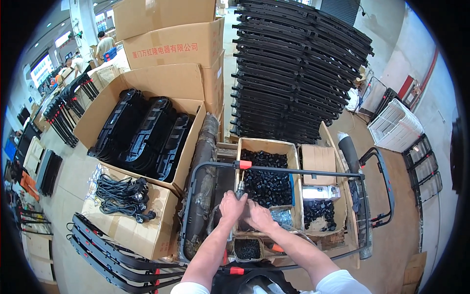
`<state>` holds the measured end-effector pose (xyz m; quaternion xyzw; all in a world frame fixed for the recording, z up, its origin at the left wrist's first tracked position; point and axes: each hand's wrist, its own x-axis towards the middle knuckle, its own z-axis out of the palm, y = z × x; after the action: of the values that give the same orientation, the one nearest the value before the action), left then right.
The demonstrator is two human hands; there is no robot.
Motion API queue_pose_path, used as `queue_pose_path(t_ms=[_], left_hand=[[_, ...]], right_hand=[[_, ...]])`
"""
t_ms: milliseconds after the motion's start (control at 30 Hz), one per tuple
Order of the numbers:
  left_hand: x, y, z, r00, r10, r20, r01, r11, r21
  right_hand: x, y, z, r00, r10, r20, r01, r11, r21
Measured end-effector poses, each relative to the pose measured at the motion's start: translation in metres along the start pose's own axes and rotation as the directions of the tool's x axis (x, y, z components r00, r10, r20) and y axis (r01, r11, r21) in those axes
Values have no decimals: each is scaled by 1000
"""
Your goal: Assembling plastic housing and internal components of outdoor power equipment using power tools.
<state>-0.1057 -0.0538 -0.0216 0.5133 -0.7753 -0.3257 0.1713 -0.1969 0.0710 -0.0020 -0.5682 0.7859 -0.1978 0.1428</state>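
Both my hands are closed around a power drill [240, 187], whose body is mostly hidden by my fingers. My left hand [231, 207] wraps the front near the metal chuck, and my right hand [259, 216] grips just behind and to the right. The long bit points away from me at a red fitting [243, 164] on a black tubular frame [303, 171]. Whether the tip touches the fitting is hard to tell. The frame lies across the bins, its near bar passing under my forearms with another red fitting [237, 270] on it.
Small black plastic parts [267, 183] fill a bin beyond my hands. Nearby are a small box of dark screws [247, 249] and a roll [203, 171]. Left stand an open carton [139, 78] of black covers and coiled cables [120, 193]. Stacked black frames [298, 73] rise behind.
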Motion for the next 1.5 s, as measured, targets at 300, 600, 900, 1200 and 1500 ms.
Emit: queue_pose_path(t_ms=[300,600,900,1200,1500], left_hand=[[3,10,4,1000,1,-5,-1,1000,13],[10,17,4,1000,-5,27,4,999,51],[18,17,13,999,-30,24,28,998,52],[24,19,20,1000,-28,-13,28,998,60],[30,30,17,999,-40,18,38,996,85]], right_hand=[[6,10,-11,992,42,117,-43,999,5],[11,24,-5,998,-26,49,27,1000,-13],[16,19,-25,991,11,132,-4,999,-52],[20,39,-9,994,-9,112,3,999,54],[23,45,-12,997,-14,71,8,997,73]])
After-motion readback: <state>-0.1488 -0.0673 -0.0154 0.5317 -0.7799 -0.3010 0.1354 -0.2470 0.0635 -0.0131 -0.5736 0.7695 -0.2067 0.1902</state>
